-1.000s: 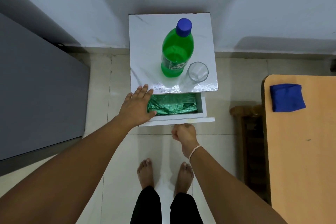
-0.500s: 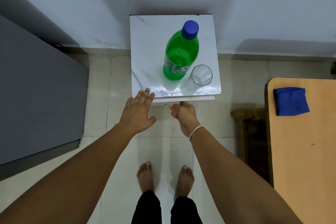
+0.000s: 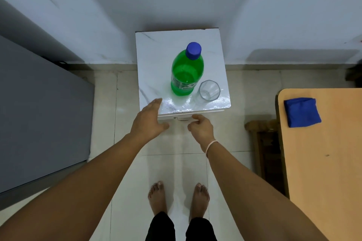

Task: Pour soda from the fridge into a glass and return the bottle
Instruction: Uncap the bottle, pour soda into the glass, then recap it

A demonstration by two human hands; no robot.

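Observation:
A green soda bottle (image 3: 186,73) with a blue cap stands upright on a small white marble-top stand (image 3: 156,55). An empty clear glass (image 3: 208,90) stands just to its right, near the front edge. My left hand (image 3: 149,120) is open, fingers stretched over the stand's front left corner, holding nothing. My right hand (image 3: 200,126) hangs just below the closed drawer front (image 3: 205,112), fingers loosely curled and empty.
A grey fridge (image 3: 39,113) fills the left side. A wooden table (image 3: 323,162) with a folded blue cloth (image 3: 301,111) is at the right, with a dark wooden chair (image 3: 262,143) beside it. My bare feet stand on the tiled floor below.
The drawer with green contents, open a second ago, is now shut. My right hand has come off the drawer front and loosened; my left hand moved slightly forward over the corner.

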